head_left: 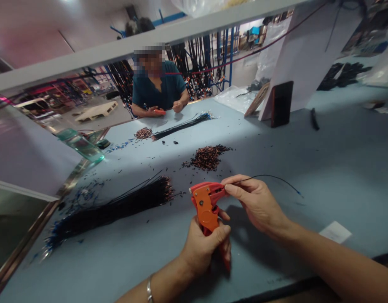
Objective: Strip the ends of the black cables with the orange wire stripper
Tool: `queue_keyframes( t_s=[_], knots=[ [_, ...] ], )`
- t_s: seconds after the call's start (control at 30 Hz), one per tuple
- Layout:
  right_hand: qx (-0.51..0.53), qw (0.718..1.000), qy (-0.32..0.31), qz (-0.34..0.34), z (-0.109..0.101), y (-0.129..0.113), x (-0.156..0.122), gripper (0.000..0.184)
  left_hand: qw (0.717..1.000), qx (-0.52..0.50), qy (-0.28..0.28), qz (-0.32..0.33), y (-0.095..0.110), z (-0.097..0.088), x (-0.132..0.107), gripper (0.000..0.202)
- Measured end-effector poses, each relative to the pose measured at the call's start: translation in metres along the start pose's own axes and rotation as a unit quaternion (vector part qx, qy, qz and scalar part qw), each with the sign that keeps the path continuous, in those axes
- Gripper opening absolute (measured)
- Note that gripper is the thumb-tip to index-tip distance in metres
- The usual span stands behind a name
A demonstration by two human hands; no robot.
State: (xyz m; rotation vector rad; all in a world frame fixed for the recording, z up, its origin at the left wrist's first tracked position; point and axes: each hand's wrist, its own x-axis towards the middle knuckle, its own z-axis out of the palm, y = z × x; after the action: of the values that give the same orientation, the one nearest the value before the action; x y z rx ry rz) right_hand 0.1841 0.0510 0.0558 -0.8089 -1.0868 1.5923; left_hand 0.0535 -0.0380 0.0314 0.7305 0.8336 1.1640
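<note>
My left hand [204, 242] is wrapped round the handles of a red and orange wire stripper [208, 204], held upright above the table. At the tool's jaws, my right hand [255, 200] pinches a thin black wire [269, 176] between thumb and fingers. The near end of the wire is at the jaws; whether it sits inside them is hidden by my fingertips. Its other end, with a blue tip, arcs out to the right. Left of the tool lies a thick bundle of black wires [118, 210] with bare copper ends pointing toward the tool.
Beyond the tool is a pile of dark and copper-coloured scraps [208, 158]. A second wire bundle [181, 126] lies farther off, near a person [157, 90] holding a red tool. A green bottle [81, 145] lies tilted at left. A phone [281, 104] leans against a white panel.
</note>
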Motion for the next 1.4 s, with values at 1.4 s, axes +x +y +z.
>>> queue_keyframes(
  t_s=[1.4],
  knots=[
    [-0.038,0.999,0.033,0.002,0.0017,-0.0015,0.0014,0.013,0.999,0.015,0.042,-0.014,0.0031,0.0032,-0.0002,0.045]
  ],
)
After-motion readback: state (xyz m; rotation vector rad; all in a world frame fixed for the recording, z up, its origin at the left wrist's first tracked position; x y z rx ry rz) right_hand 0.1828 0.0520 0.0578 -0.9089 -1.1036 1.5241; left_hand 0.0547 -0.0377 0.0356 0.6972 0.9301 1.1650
